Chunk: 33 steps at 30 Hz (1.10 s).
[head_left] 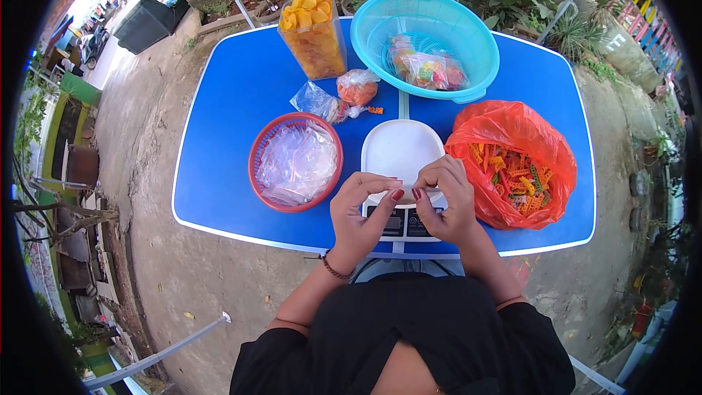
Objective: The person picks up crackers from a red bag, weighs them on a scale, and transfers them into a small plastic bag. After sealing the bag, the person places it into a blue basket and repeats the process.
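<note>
Your left grip [363, 206] and right grip [447, 196] both pinch what looks like a clear bag [407, 195] between them. Ease it open evenly, no yanking. Stay off the scale [399, 143] beneath; red bag [504, 118] sits just right.

Black container [150, 24] left, spiky plant [575, 35] right.

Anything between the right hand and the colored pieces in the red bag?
Only the side of the red bag: the right hand is outside it, the colored pieces inside. The bag's mouth is open, with nothing visible across it.
</note>
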Tool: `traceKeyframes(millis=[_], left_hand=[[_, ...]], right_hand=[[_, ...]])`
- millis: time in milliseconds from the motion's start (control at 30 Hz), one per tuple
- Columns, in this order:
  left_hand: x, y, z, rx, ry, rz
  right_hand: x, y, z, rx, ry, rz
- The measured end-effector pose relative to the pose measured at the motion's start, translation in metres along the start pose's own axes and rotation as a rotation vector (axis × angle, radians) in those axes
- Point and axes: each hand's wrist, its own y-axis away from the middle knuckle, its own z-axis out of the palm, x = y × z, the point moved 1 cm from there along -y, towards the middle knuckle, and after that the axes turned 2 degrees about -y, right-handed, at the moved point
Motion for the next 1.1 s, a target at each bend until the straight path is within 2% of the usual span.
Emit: traceKeyframes(millis=[100,200,400,800,867,1100], left_hand=[[-0.006,0.003,0.0,0.044,0.044,-0.008],[0.0,0.003,0.001,-0.034,-0.026,0.008],[0.002,0.001,0.004,0.02,-0.165,0.117],[-0.004,0.006,0.0,0.003,-0.104,0.074],[-0.004,0.007,0.0,-0.034,-0.095,0.071],[-0.003,0.001,-0.001,-0.16,-0.057,0.018]], right_hand=[[-0.002,-0.001,-0.002,-0.009,0.056,-0.034],[-0.008,-0.005,-0.002,-0.031,0.114,-0.078],[-0.009,-0.003,0.003,-0.025,0.131,-0.081],[-0.009,0.0,-0.005,-0.071,0.141,-0.061],[-0.004,0.004,-0.006,-0.089,0.105,-0.017],[-0.007,0.002,-0.011,-0.103,0.143,-0.07]])
